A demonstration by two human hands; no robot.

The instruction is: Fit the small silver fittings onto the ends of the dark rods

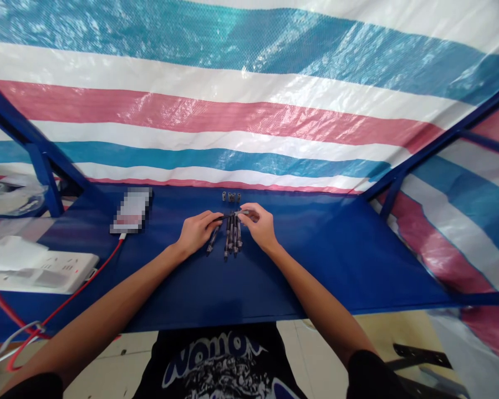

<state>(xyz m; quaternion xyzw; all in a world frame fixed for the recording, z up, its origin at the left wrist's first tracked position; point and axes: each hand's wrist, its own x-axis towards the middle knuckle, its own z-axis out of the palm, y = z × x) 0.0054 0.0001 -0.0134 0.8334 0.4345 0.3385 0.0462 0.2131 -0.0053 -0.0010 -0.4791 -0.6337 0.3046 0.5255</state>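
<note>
Blue tabletop (324,260), backed by a striped plastic tarp (216,111), carries a white power strip (62,271), a red cable (89,274) and a blurred flat object (131,210) off to the left. Slim dark rods (233,238) lie side by side below a cluster of small grey pieces (230,197). Both forearms reach forward, elbows wide: the left hand (197,233) has its grip closed on one rod (227,217) above the others, and the right hand (258,224) pinches that rod's grey end.
</note>
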